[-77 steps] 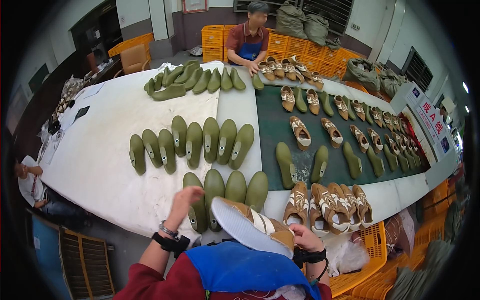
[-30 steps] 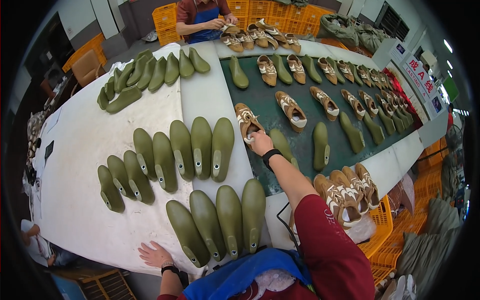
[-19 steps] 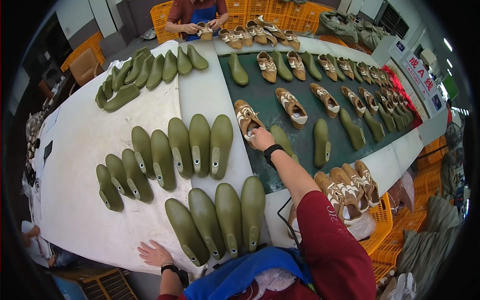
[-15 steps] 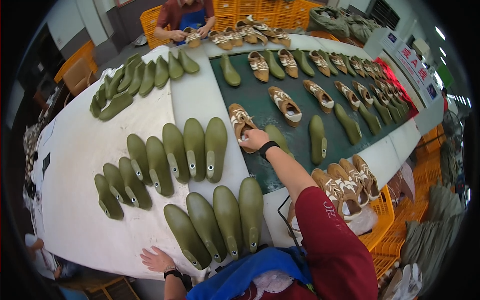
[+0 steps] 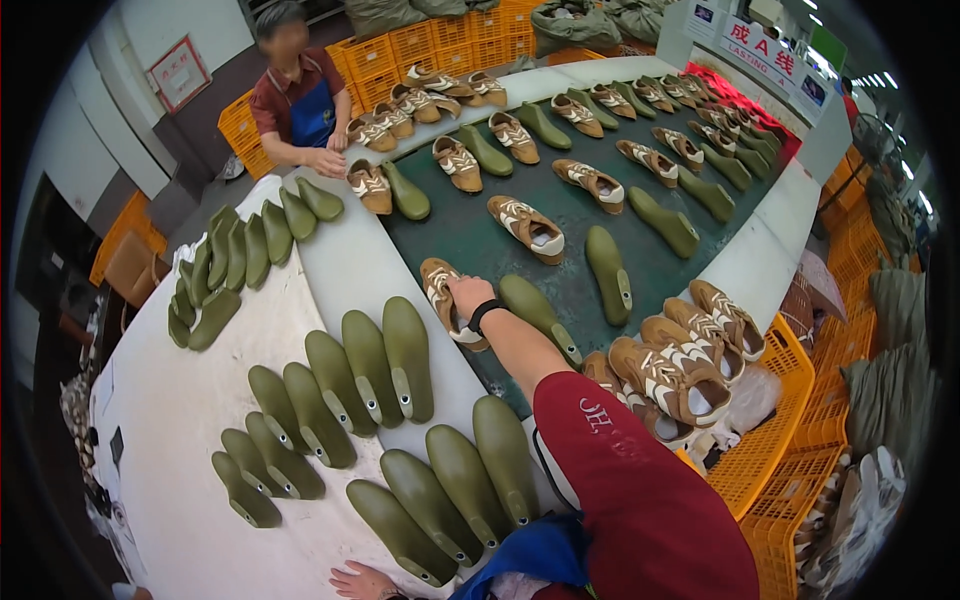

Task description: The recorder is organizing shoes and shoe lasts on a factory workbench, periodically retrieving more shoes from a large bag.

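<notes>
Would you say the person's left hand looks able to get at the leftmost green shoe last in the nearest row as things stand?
Probably yes: the left hand rests on the white tabletop, close to the near end of that green last, and nothing visible stands between them.

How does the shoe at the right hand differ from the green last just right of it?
The shoe is brown with whitish trim; the last is olive green. The right hand touches the shoe, while the last is not held. Both point toes away from the camera.
</notes>
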The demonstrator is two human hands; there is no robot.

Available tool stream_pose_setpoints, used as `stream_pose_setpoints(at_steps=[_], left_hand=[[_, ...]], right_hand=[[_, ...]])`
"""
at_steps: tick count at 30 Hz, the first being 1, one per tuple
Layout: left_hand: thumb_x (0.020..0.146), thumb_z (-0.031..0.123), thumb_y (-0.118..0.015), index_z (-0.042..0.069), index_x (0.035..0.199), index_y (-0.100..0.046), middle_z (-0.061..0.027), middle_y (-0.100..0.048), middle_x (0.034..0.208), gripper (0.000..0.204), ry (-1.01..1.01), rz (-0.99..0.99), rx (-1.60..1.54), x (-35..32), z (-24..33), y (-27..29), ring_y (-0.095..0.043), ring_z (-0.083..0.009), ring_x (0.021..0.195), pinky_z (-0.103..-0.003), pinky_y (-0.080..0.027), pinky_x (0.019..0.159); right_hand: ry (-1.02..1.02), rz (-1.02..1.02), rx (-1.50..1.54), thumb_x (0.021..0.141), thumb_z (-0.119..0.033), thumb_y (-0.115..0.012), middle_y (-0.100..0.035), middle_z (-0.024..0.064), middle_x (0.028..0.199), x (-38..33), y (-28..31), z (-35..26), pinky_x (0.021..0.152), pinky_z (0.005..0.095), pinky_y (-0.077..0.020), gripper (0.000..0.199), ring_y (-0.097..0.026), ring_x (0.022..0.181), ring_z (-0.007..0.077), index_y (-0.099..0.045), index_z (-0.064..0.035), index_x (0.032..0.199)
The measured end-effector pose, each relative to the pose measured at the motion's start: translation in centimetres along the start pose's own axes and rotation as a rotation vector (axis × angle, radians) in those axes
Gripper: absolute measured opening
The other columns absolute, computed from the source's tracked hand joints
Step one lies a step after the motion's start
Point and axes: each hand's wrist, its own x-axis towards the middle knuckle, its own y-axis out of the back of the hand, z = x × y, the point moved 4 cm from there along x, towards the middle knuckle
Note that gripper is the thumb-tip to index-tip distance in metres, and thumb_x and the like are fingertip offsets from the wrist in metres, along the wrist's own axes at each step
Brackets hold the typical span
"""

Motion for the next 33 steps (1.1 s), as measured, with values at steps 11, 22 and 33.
stream_pose_setpoints(at_steps=[11, 22, 33], left_hand=[[0.088, 0.04, -0.044, 0.004, 0.123, -0.047, -0.0206, -0.049, 0.121, 0.05, -0.304, 0.153, -0.697, 3.1, 2.9, 6.5, -0.046, -0.0366, 0.111, -0.046, -0.037, 0.092], [0.076, 0.0, -0.056, -0.002, 0.105, -0.051, -0.0179, -0.052, 0.108, 0.03, -1.521, 0.3, -0.981, -14.0, 25.2, 27.9, -0.05, -0.0353, 0.1, -0.039, -0.041, 0.085], [0.079, 0.001, -0.049, -0.002, 0.1, -0.051, -0.0188, -0.052, 0.1, 0.021, -1.465, 0.225, -1.027, -12.9, 23.9, 25.7, -0.053, -0.0367, 0.09, -0.041, -0.044, 0.077]], right_hand=[[0.252, 0.444, 0.32, 0.073, -0.014, -0.054, -0.062, 0.0119, 0.082, -7.4, 14.0, 1.7, 0.066, 0.0415, -0.0498, 0.018, -0.06, 0.079, 0.0304, -0.059, -0.0098, 0.089], [0.69, 0.263, 0.711, 0.068, -0.01, -0.057, -0.058, 0.0155, 0.065, -20.5, 19.9, -7.9, 0.056, 0.044, -0.0444, 0.014, -0.058, 0.064, 0.035, -0.052, -0.0036, 0.079], [0.652, 0.291, 0.811, 0.069, -0.006, -0.056, -0.059, 0.0174, 0.068, -22.3, 18.6, -8.2, 0.061, 0.0438, -0.0456, 0.006, -0.058, 0.067, 0.0362, -0.056, -0.0008, 0.07]])
